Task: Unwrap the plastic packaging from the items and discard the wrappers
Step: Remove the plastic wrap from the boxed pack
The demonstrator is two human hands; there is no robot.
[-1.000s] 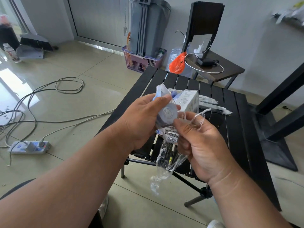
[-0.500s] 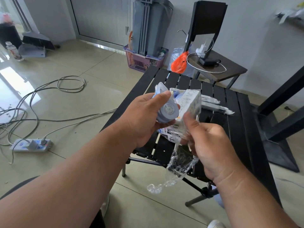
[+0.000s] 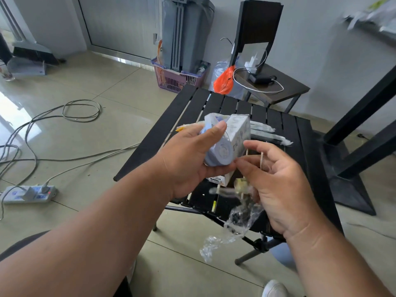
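Hands (image 3: 192, 159) hide box (image 3: 239, 133); wrapper (image 3: 240, 219) blurred.

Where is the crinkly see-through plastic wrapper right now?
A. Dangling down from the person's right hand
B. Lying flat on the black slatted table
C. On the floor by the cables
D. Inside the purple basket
A: the crinkly clear plastic wrapper hangs down from the right hand, in the air in front of the black slatted table, while the left hand holds the blue round item and white box.
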